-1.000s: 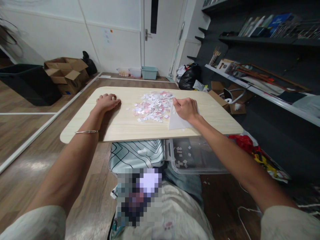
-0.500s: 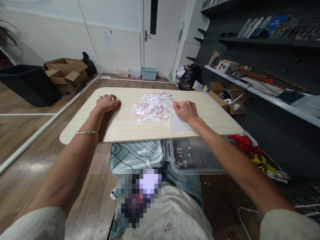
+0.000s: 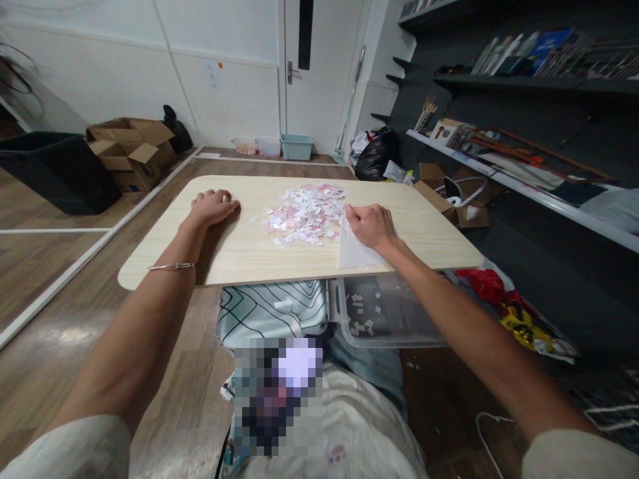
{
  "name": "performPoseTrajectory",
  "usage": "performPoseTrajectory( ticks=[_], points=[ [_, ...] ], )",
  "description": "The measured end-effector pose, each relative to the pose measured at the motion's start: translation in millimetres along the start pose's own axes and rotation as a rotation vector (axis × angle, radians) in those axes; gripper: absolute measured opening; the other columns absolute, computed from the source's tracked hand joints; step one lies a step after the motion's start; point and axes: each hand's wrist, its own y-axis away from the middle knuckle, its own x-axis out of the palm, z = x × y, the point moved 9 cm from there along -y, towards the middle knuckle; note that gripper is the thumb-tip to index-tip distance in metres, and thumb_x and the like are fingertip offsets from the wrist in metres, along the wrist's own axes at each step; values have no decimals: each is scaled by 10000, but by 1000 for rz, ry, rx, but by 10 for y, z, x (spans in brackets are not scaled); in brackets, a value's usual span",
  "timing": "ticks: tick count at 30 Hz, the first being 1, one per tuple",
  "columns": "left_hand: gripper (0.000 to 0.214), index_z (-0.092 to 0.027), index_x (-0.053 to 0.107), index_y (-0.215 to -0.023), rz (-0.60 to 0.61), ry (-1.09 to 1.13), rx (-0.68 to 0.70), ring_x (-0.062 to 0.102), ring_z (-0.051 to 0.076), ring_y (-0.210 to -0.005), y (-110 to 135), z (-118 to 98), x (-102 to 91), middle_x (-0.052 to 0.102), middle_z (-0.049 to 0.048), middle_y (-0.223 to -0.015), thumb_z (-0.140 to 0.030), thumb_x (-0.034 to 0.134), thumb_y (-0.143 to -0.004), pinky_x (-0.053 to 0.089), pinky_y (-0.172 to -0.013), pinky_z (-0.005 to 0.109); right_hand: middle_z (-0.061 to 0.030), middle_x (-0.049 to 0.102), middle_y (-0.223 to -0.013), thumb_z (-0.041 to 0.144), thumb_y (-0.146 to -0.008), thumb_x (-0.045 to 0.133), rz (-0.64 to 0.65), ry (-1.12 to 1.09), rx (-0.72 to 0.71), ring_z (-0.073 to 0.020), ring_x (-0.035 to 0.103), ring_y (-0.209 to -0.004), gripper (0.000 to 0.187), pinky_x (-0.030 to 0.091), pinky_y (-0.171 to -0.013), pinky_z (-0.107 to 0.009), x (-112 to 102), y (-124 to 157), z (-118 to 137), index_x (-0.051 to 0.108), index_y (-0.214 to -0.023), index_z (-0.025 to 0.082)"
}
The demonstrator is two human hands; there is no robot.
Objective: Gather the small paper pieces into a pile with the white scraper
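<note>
A heap of small white and pink paper scraps (image 3: 304,216) lies on the pale wooden table (image 3: 239,256). To its left my left hand (image 3: 214,205) rests on the tabletop, holding nothing, fingers apart and slightly bent. On the heap's right side my right hand (image 3: 372,225) is closed around the upper part of a flat white sheet (image 3: 357,253). The sheet's left edge stands beside the scraps and its lower edge is close to the table's near edge. My palm and fingers hide part of the sheet.
Below the table's near edge is a clear plastic bin (image 3: 394,326) with several scraps inside, beside a patterned cushioned seat (image 3: 272,309). Dark shelves (image 3: 524,83) run along the right. Cardboard boxes (image 3: 134,153) and a black bin (image 3: 54,173) stand at the left.
My right hand and the white sheet have shifted very slightly toward me. The left hand stays in place, and the heap looks about the same.
</note>
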Motion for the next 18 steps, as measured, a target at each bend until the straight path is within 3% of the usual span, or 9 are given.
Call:
performPoseTrajectory(
  ticks=[6,14,18],
  points=[
    [615,-216,748,-1377,20,-41,-11,580,488,-1466,13,-17,8,677,237,-1571,-591,469,-978,479,-1225,649,-184,878,-1009,491,-1195,419,-52,18,-1,-318,821,-1002,618,416,-775,-339,11,56,-5,932,-1039,182],
    [606,-228,770,-1379,-41,-45,-8,603,487,-1427,19,-33,-11,711,214,-1546,-579,489,-973,483,-1213,644,-168,877,-976,494,-1194,433,-23,27,-2,-309,822,-969,612,418,-755,-328,22,197,-29,932,-1011,190],
    [594,-229,768,-1388,-17,-54,-12,610,483,-1429,30,-47,-18,710,212,-1552,-568,503,-979,494,-1209,626,-189,881,-1012,497,-1191,429,-5,67,53,-322,833,-1008,617,442,-784,-332,5,268,-226,936,-1041,179]
  ],
)
